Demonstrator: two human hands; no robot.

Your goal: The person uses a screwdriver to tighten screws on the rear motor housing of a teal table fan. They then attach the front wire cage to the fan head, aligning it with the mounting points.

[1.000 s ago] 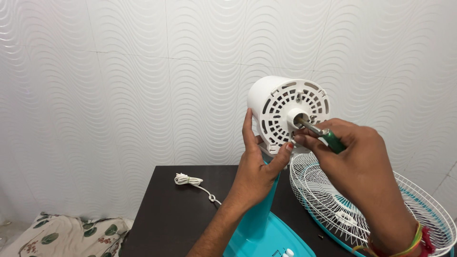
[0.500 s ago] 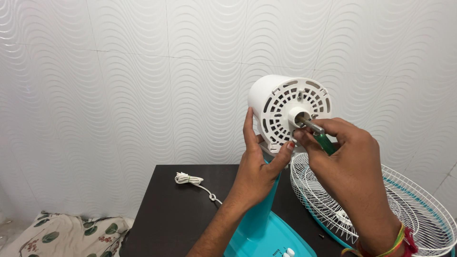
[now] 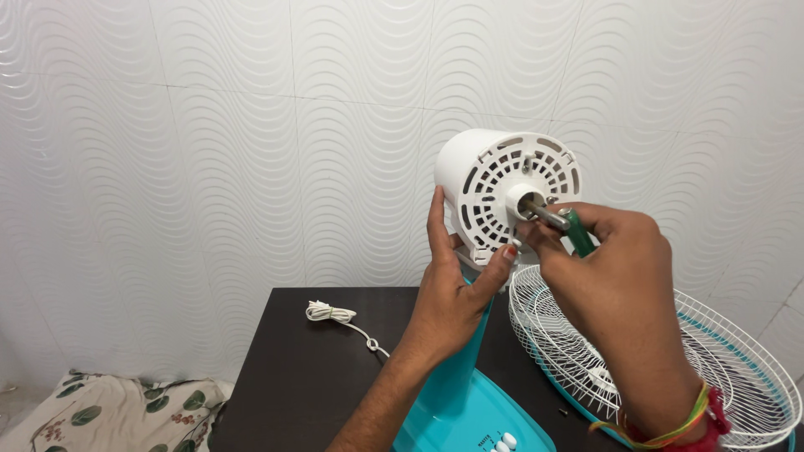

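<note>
A: What is the left hand doing?

B: It clasps the underside of the white round plastic motor housing of a table fan, fingers up along the housing's left side, thumb pressed under its slotted front face. So it is closed around that housing.

A: And the right hand?

B: It is wrapped tight around a green-handled screwdriver. The metal shaft of the tool points at the front of the housing, just beside the hub in the middle. Whether the tip sits in a screw I cannot tell.

A: Where does the housing stand?

B: At the top of the teal plastic fan stand, which rises from a teal base with white push buttons, on the dark brown table against the white wavy-patterned wall.

A: Anything lying loose?

B: To the right, a white wire fan guard lies flat like a shallow bowl, with a teal rim beneath it. Inside it I see only its own wires and centre plate. A coiled white power cord lies on the table to the left, well apart from the hands. A floral-printed cloth lies low on the left, beside the table.
</note>
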